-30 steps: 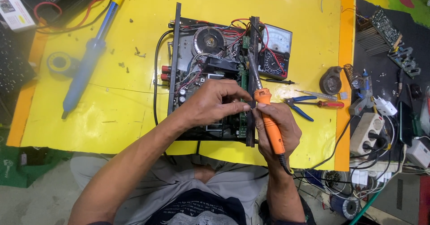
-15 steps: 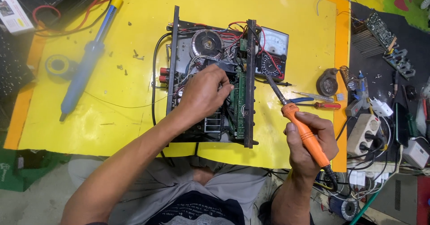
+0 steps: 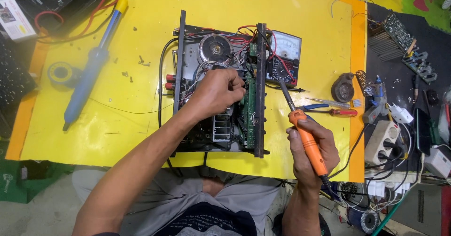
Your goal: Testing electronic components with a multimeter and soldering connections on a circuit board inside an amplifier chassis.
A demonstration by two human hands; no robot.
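An opened black electronics chassis (image 3: pixel 181 66) lies on the yellow table (image 3: pixel 117 118), with a round transformer (image 3: pixel 215 48), wires and an upright green circuit board (image 3: pixel 250 104) inside. My left hand (image 3: pixel 217 92) reaches into the chassis, fingertips pinched at wires or parts beside the circuit board; what they grip is hidden. My right hand (image 3: pixel 312 149) holds an orange-handled soldering iron (image 3: pixel 305 135) to the right of the chassis, its dark tip pointing up toward an analog multimeter (image 3: pixel 284 52).
A blue desoldering pump (image 3: pixel 91 66) and a solder roll (image 3: pixel 62 72) lie at the left. Pliers and a red screwdriver (image 3: pixel 331 110), a soldering stand (image 3: pixel 344 88) and a white power strip (image 3: pixel 384 142) sit at the right. Circuit boards (image 3: pixel 399 34) lie beyond the orange edge.
My right hand has pulled the soldering iron away from the chassis, out to the right. My left hand has moved deeper into the chassis, toward the circuit board.
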